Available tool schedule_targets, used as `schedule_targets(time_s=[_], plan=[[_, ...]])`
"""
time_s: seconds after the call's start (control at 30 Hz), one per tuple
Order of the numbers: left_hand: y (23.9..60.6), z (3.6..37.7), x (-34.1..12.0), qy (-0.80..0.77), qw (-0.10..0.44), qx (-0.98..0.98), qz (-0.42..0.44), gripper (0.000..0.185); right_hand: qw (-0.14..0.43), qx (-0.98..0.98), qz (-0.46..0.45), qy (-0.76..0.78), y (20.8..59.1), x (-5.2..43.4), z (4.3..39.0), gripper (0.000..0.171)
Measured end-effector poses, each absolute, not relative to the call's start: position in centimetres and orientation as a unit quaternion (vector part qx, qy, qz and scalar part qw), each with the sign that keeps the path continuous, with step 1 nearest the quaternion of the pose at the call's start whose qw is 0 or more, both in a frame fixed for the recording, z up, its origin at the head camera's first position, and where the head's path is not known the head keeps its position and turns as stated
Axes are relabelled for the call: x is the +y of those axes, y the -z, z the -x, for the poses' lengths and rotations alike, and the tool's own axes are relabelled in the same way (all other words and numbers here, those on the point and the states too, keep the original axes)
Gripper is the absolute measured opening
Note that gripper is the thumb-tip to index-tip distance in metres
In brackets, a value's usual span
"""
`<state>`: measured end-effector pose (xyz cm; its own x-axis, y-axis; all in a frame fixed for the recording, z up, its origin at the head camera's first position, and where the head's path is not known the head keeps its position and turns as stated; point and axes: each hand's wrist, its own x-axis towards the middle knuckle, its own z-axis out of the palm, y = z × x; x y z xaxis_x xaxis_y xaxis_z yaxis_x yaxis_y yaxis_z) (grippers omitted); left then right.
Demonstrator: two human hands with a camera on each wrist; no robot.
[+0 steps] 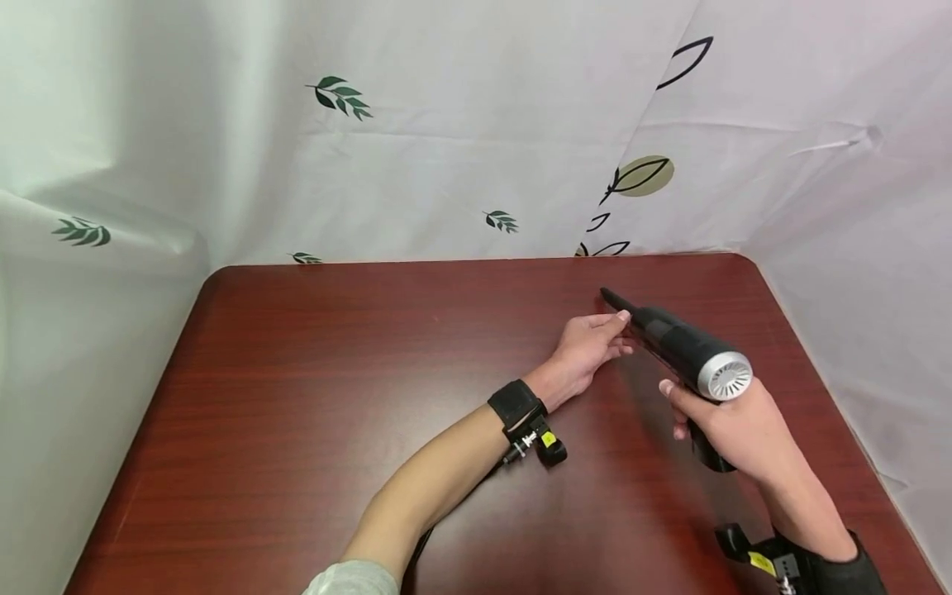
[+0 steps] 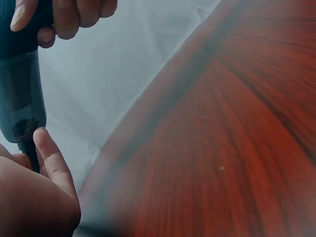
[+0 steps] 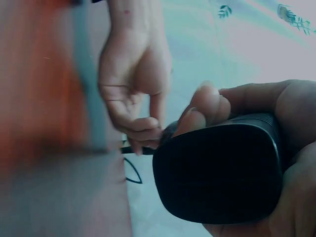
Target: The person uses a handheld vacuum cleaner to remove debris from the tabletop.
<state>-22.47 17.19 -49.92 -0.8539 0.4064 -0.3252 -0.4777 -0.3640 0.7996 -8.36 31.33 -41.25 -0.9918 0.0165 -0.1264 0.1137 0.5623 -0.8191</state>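
A black handheld vacuum cleaner (image 1: pixel 680 340) with a silver vented end is held above the right part of the table, its narrow nozzle (image 1: pixel 614 298) pointing to the far left. My right hand (image 1: pixel 751 434) grips its handle, whose flat base (image 3: pixel 217 173) fills the middle of the right wrist view. With thumb and fingers, my left hand (image 1: pixel 587 345) pinches the nozzle where it meets the body. Seen from the left wrist, the see-through dust cup (image 2: pixel 20 94) sits just above the pinching fingers (image 2: pixel 52 158). Part of the nozzle is hidden behind them.
The reddish-brown wooden table (image 1: pixel 297 397) has rounded far corners. White curtain (image 1: pixel 446 124) with leaf prints hangs behind it and along both sides. A black strap with a small camera (image 1: pixel 549 446) is on the left wrist, and another camera (image 1: pixel 735 541) on the right.
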Motion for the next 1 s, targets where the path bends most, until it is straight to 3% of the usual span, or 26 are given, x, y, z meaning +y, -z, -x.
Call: schedule_targets(time_s=[0.17, 0.33, 0.47, 0.7, 1.0], plan=[[49.3, 22.3, 15.6, -0.815, 0.271, 0.511, -0.012, 0.028, 0.004, 0.903, -0.051, 0.427, 42.4, 30.7, 6.7, 0.039], [49.0, 22.7, 12.0, -0.804, 0.251, 0.538, -0.042, 0.029, -0.099, 0.944, 0.088, 0.302, 44.9, 30.4, 6.5, 0.051], [48.9, 22.6, 8.7, -0.797, 0.24, 0.553, -0.047, 0.025, -0.133, 0.949, 0.177, 0.225, 46.8, 30.0, 6.9, 0.058], [48.9, 22.2, 3.6, -0.797, 0.231, 0.556, -0.052, 0.016, -0.175, 0.929, 0.261, 0.197, 48.5, 28.2, 8.9, 0.043], [48.3, 22.2, -1.4, -0.785, 0.233, 0.571, -0.054, 0.024, -0.196, 0.903, 0.337, 0.182, 48.3, 26.2, 11.4, 0.02]])
